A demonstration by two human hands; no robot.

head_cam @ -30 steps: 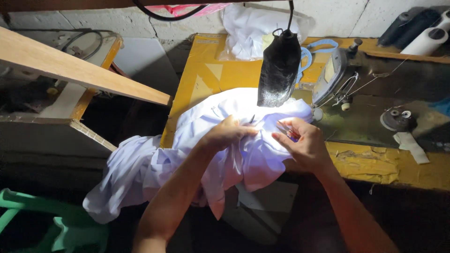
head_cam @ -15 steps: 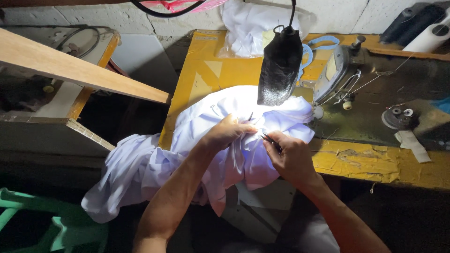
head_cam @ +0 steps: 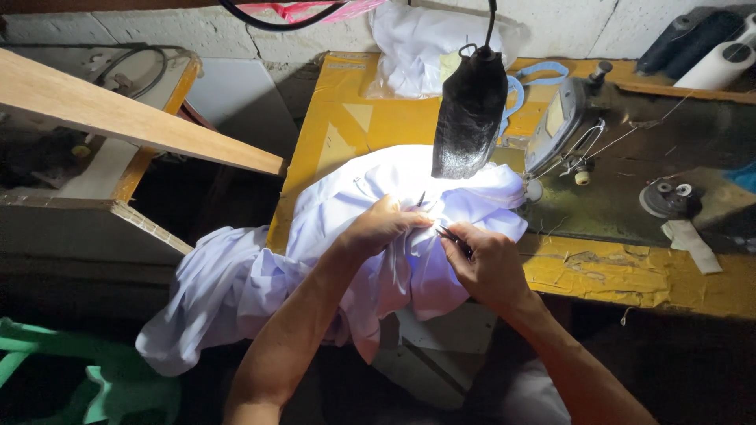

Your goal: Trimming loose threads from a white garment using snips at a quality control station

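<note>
Your left hand (head_cam: pixel 383 226) pinches the white cloth (head_cam: pixel 331 260) taut — hold it so; right hand (head_cam: pixel 490 264), at its 3 o'clock, grips a thin dark tool (head_cam: pixel 454 237) — work only under the lamp (head_cam: pixel 470 114).

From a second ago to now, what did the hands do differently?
The right hand turned over and dropped onto the white cloth, now gripping a small dark tool near the left hand. The left hand stayed pinching the cloth; the lamp and yellow table stayed put.
</note>
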